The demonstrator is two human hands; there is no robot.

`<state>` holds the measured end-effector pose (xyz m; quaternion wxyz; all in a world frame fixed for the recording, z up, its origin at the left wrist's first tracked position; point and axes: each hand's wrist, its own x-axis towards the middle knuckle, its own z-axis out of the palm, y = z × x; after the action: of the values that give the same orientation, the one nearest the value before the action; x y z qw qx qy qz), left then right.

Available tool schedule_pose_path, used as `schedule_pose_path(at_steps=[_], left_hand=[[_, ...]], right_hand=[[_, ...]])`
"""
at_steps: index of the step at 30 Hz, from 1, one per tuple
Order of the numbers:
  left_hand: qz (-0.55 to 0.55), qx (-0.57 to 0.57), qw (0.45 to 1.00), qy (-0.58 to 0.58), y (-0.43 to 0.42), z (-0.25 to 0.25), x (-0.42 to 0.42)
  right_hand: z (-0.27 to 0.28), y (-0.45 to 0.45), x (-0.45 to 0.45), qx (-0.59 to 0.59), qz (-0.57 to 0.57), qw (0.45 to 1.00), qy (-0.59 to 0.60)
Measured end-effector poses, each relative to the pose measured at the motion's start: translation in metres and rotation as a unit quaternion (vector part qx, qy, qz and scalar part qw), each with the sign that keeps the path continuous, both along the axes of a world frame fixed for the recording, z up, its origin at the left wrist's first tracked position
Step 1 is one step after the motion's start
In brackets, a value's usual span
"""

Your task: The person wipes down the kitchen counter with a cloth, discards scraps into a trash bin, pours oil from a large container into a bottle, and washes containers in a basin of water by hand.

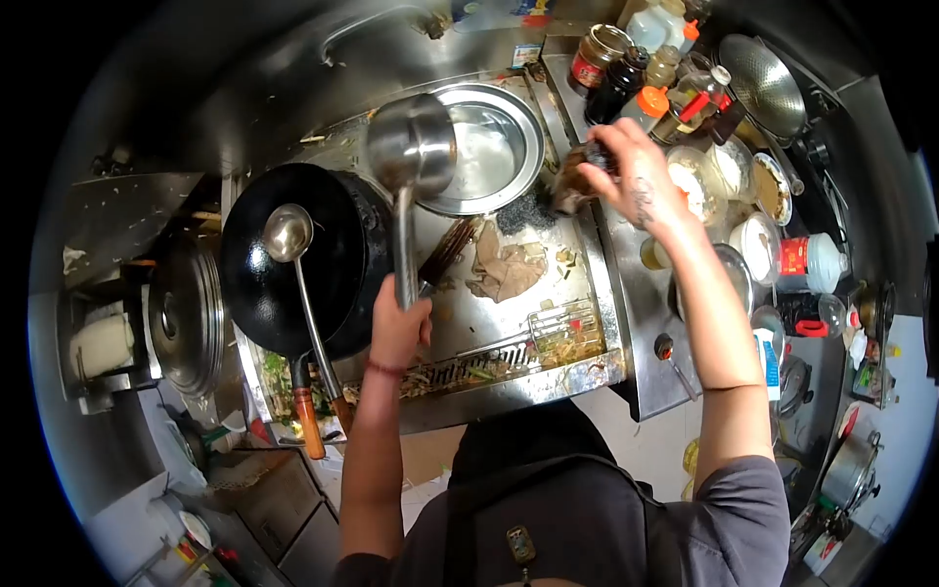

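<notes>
A: What takes up the most room?

B: The steel worktop (484, 318), littered with scraps. The black wok (254, 293) sits at its left, and the round metal basin (537, 147) is toward the back, with what looks like clear liquid inside.

A: Next size down?

B: The 1st of 2 ladles: the large ladle (411, 147), held in the left hand (401, 318). Its bowl overlaps the basin's left side from this angle; I can't tell whether it holds anything. The fingers wrap the handle, which seems a sound hold. With the weight at the far end, I'd keep that wrist straight and the bowl off the basin's rim.

A: And the 2nd?

B: The smaller ladle (289, 233) lies in the wok, its handle reaching over the front edge, close beside the left forearm (374, 430). I'd move that arm carefully, since 1 nudge could swing it.

A: The right hand (641, 181)?

B: Its fingers are closed around a dark container (577, 181), tilted, just right of the basin. Blur hides whether it's a bottle or a jar, and whether it's open. I'd govern the tilt with small wrist turns, not the shoulder, and watch its lower end near the dark scourer-like mesh (526, 212).
</notes>
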<state>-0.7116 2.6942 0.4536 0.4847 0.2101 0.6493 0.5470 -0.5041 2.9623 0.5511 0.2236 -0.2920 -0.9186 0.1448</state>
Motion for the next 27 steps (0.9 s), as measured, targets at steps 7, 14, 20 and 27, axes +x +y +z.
schedule_pose_path(at_steps=[7, 14, 20, 27], left_hand=[[-0.015, -0.093, 0.921, 0.377, 0.096, -0.094, -0.029], [0.048, -0.040, 0.989, -0.134, 0.078, -0.026, -0.014], [0.022, -0.010, 0.992, -0.120, 0.041, 0.020, -0.011], [0.017, 0.018, 1.000, -0.017, 0.028, 0.006, 0.009]], right_hand=[[-0.045, 0.014, -0.094, -0.031, -0.003, 0.998, 0.062], [-0.118, 0.053, -0.137, -0.071, -0.017, 0.997, -0.026], [-0.170, 0.077, -0.159, -0.148, 0.015, 0.988, -0.046], [-0.209, 0.083, -0.153, -0.214, -0.080, 0.973, 0.048]])
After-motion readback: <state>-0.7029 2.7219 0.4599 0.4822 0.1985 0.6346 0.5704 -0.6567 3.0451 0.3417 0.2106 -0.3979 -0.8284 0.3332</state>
